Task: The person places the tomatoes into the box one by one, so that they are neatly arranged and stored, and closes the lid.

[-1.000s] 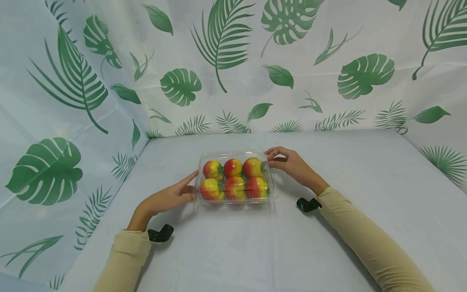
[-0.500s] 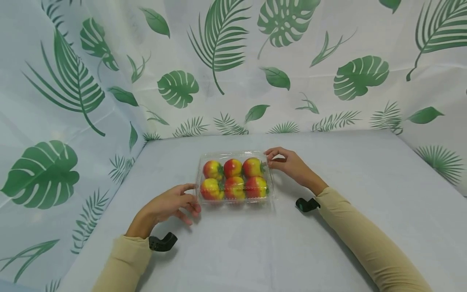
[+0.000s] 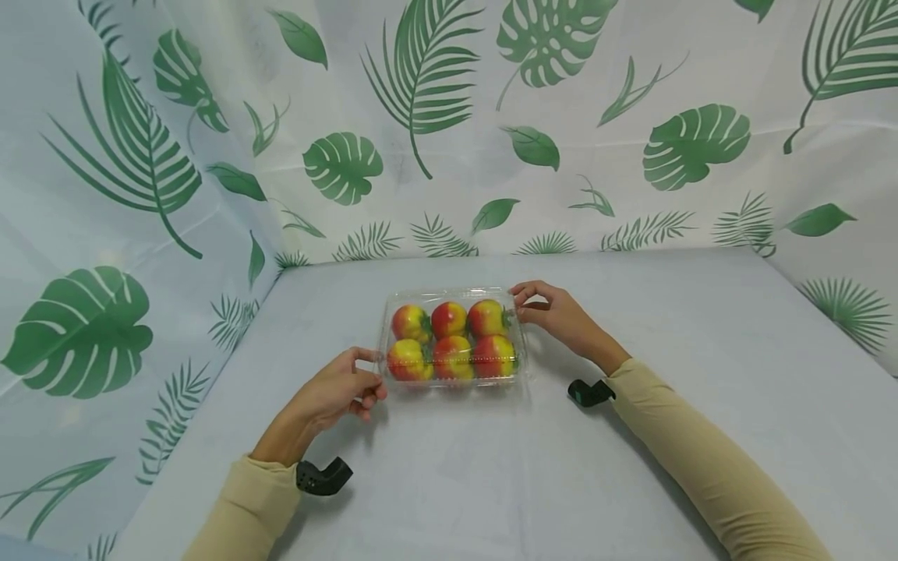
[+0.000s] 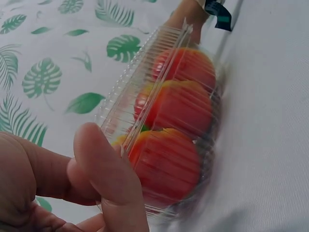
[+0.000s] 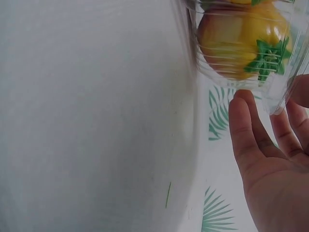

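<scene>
A clear plastic clamshell box (image 3: 454,383) lies on the table with several red-and-yellow fruits (image 3: 452,357) inside, in two rows. One fruit (image 5: 241,41) shows a green leafy top in the right wrist view. At the box's front left corner, my left hand (image 3: 337,393) pinches the rim between thumb and forefinger, its other fingers curled below. In the left wrist view the thumb (image 4: 108,169) overlaps the ridged edge. My right hand (image 3: 561,315) pinches the rim at the back right corner with thumb and fingers. The lid sits over the fruits.
A white cloth (image 3: 449,483) covers the table. Behind and to the sides hang white curtains (image 3: 463,179) printed with green leaves. Black wrist cameras (image 3: 324,476) stick out below both sleeves, near the cloth.
My left hand has moved from the box's left side toward its front left corner. Its fingers spread, then curled, and the thumb now pinches the rim. The right hand has stayed at its corner.
</scene>
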`<state>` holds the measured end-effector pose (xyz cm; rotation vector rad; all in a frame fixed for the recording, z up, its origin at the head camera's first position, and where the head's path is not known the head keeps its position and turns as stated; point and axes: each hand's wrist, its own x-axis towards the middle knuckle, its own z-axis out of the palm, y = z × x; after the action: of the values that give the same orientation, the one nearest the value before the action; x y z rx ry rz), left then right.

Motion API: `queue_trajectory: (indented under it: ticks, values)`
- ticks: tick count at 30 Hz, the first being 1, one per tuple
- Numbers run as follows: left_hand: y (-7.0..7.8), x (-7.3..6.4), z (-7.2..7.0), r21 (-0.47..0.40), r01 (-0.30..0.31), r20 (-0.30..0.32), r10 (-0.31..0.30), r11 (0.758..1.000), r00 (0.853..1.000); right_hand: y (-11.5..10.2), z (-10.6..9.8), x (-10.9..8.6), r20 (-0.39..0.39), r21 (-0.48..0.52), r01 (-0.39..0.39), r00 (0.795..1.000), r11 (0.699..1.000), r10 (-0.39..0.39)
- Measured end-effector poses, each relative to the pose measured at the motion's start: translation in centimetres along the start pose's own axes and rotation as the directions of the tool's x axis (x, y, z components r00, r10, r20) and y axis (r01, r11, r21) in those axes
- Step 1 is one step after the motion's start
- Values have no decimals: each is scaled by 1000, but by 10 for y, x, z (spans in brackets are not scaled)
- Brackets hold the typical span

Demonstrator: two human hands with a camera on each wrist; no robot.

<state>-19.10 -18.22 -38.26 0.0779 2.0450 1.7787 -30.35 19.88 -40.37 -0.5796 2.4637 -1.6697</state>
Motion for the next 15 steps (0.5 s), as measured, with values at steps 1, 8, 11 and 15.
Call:
queue_trajectory:
  ticks: [1,8,11,15]
  values:
    - [0,0,1,0,-1,-10,1,1000,1000,-1,0,0,-1,-2,-1,1000,1000,1]
    - [-1,-2,3,-2,-4,-45,4,1000,999,-5,5,-1,-4,-15,-1,1000,1000,1]
    - [-1,-3,3,-5,-6,-47,6,1000,999,-6,6,-2,-2,-28,-7,1000,1000,7]
    - [-1,-4,5,-14,-4,-43,3,1000,999,-5,7,-7,13,-42,-38,999,998,39]
